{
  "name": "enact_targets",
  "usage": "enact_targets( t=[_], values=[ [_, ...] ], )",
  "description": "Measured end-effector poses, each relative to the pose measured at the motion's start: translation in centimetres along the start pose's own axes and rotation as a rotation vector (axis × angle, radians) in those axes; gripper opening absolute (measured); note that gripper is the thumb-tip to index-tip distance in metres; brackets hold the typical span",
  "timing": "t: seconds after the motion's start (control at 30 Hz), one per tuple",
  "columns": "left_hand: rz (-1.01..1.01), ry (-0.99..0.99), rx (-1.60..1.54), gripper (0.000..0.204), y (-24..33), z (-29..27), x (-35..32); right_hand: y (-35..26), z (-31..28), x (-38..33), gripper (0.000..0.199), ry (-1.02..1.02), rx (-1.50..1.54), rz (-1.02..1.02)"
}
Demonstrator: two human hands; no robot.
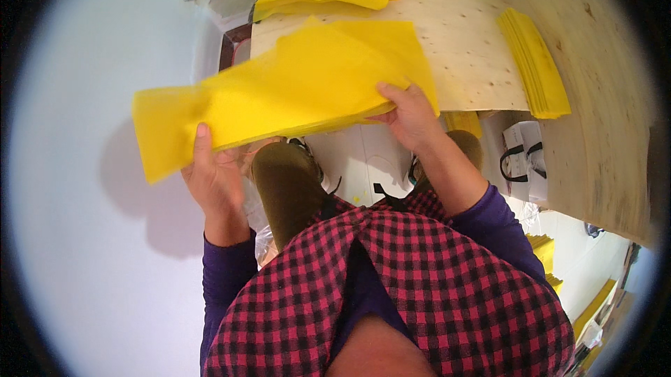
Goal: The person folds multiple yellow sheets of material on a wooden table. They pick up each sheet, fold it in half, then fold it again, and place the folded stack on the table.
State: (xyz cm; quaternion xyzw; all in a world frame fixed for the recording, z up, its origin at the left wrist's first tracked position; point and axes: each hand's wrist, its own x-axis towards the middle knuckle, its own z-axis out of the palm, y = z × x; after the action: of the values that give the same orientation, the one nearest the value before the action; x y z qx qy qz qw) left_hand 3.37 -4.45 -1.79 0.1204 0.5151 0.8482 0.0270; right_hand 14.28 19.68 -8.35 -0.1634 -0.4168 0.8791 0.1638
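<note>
Near you, above your knees, your left hand [213,174] and right hand [411,115] grip a yellow sheet stack [293,87].

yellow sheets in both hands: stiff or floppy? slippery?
Likely floppy: the yellow sheets bow between the left hand and right hand, and the left end droops. Probably light, since thumb-and-finger holds carry the stack. Layers may slide apart; edges look fanned near the right hand.
</note>
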Motion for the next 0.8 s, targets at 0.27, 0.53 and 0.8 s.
enact_targets(
  t=[0.27, 0.53, 0.8],
  values=[
    [-0.253, -0.156, -0.305, 0.033, -8.7, 1.5, -0.5, -1.9, -6.2, -1.1, 0.042, 0.275, -0.089, -0.257],
    [-0.896, -0.083, -0.143, 0.031, -18.0, -1.0, -1.1, 2.9, -13.7, -0.5, 0.042, 0.530, -0.231, 0.057],
    [-1.005, -0.638, 0.518, 0.041, -10.1, -4.1, 3.0, -1.9, -16.1, -0.4, 0.037, 0.604, -0.875, -0.038]
  ],
)
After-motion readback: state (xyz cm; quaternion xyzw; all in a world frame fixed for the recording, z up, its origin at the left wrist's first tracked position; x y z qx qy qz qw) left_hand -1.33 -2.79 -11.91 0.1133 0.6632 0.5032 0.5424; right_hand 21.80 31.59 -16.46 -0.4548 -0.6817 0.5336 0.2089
